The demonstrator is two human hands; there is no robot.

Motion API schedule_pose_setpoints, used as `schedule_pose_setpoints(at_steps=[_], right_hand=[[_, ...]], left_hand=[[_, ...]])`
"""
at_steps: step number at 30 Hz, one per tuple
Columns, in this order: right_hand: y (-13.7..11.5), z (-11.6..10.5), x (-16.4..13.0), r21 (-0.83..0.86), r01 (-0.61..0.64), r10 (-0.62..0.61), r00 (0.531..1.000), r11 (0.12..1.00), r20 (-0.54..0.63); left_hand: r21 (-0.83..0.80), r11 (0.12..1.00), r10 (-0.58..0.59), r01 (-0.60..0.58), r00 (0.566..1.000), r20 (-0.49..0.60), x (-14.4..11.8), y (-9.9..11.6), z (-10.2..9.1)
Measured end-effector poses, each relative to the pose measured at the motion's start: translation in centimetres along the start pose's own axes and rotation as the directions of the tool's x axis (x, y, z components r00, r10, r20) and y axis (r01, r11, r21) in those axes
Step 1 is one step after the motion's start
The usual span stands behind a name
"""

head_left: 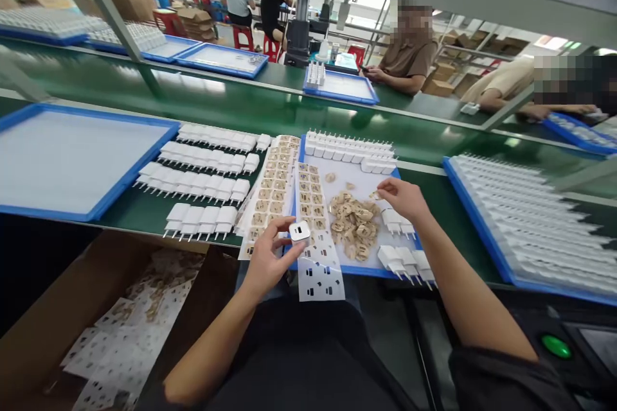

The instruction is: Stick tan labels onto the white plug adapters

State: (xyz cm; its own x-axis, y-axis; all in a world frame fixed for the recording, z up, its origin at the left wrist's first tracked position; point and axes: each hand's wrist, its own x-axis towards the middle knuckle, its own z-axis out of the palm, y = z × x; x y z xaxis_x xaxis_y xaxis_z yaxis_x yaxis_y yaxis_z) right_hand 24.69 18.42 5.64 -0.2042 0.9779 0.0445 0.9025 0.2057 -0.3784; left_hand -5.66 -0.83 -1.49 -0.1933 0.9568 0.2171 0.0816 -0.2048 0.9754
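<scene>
Between thumb and fingers, my left hand (pixel 270 258) grips a white USB charger (pixel 299 231), its port face turned up. My right hand (pixel 403 199) pinches a small tan sticker piece (pixel 375 195) above the blue-rimmed tray (pixel 366 271). Below it lies a heap of tan sticker pieces (pixel 354 221). A sticker sheet (pixel 312 196) hangs over the tray's near edge, its lower part bare with dark cut-outs. More sticker sheets (pixel 270 187) are stacked just left of it. White chargers (pixel 347 149) stand in a row at the tray's back, and several others (pixel 405 262) lie at its right side.
Rows of white chargers (pixel 202 183) lie on the green bench to the left, beside a large blue-rimmed tray (pixel 91 209). Another tray full of chargers (pixel 535 218) sits at right. A cardboard box (pixel 43 340) with used sheets is below left. People (pixel 409 54) sit across the bench.
</scene>
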Motion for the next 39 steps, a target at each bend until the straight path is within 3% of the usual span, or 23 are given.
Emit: schedule_pose_setpoints(at_steps=[2, 5, 7, 9, 13, 15, 18, 21, 23, 26, 28, 30, 34, 36, 39], right_hand=[[0.6, 0.3, 1.0, -0.047, -0.015, 0.017, 0.998, 0.999, 0.057], [0.0, 0.3, 0.7, -0.096, 0.016, -0.011, 0.999, 0.995, 0.053], [-1.2, 0.1, -0.4, -0.094, 0.082, -0.08, 0.997, 0.992, 0.022], [-3.3, -0.1, -2.3, -0.014, 0.228, -0.228, 0.974, 0.974, 0.009], [-8.8, 0.7, -6.7, 0.278, 0.528, -0.57, 0.816, 0.802, 0.096], [-11.3, 1.5, -8.3, 0.344, 0.59, -0.652, 0.752, 0.73, 0.096], [-13.8, 2.5, -9.4, 0.409, 0.62, -0.706, 0.702, 0.669, 0.092], [-14.4, 2.9, -8.7, 0.443, 0.589, -0.695, 0.71, 0.676, 0.116], [-13.3, 2.7, -7.0, 0.414, 0.532, -0.626, 0.769, 0.739, 0.129], [-9.2, 1.5, -2.6, 0.257, 0.34, -0.374, 0.922, 0.905, 0.097], [-5.5, 0.5, 0.7, 0.045, 0.134, -0.135, 0.991, 0.99, 0.012], [-2.2, -0.2, 3.4, -0.15, -0.01, 0.002, 0.999, 0.989, -0.049], [1.4, -0.6, 6.1, -0.244, -0.048, 0.039, 0.998, 0.969, -0.041], [2.2, -0.3, 6.7, -0.26, -0.034, 0.03, 0.999, 0.965, -0.019], [3.6, 0.0, 8.0, -0.258, -0.052, 0.045, 0.998, 0.965, -0.032]], left_hand=[[-0.016, 1.0, -0.004, 0.005, 1.0, 0.007, -0.2, -0.1, 0.0], [-0.035, 0.999, 0.0, 0.001, 1.0, 0.008, -0.1, 0.1, -0.1], [-0.051, 0.999, 0.005, -0.005, 1.0, 0.011, 0.1, 0.4, -0.1], [-0.072, 0.997, 0.02, -0.018, 1.0, 0.019, 0.3, 0.7, 0.0], [-0.108, 0.992, 0.064, -0.061, 0.998, 0.028, 0.5, 0.9, 0.3], [-0.131, 0.989, 0.081, -0.075, 0.996, 0.039, 0.5, 1.0, 0.3], [-0.184, 0.981, 0.081, -0.068, 0.994, 0.067, 0.3, 0.9, 0.2], [-0.22, 0.975, 0.029, -0.008, 0.995, 0.096, 0.0, 0.8, -0.6], [-0.201, 0.979, -0.019, 0.037, 0.995, 0.094, -0.3, 0.5, -1.8], [-0.125, 0.99, -0.065, 0.065, 0.998, 0.002, -0.8, -0.1, -4.9], [-0.057, 0.995, -0.086, 0.081, 0.993, -0.086, -1.1, -0.8, -7.6], [0.028, 0.994, -0.097, 0.105, 0.977, -0.192, -1.3, -1.4, -10.6], [0.258, 0.956, -0.018, 0.14, 0.905, -0.425, -1.5, -1.8, -16.8], [0.403, 0.894, 0.052, 0.197, 0.847, -0.529, -1.3, -1.6, -20.3], [0.591, 0.708, 0.178, 0.387, 0.711, -0.68, -0.5, -1.3, -26.4]])
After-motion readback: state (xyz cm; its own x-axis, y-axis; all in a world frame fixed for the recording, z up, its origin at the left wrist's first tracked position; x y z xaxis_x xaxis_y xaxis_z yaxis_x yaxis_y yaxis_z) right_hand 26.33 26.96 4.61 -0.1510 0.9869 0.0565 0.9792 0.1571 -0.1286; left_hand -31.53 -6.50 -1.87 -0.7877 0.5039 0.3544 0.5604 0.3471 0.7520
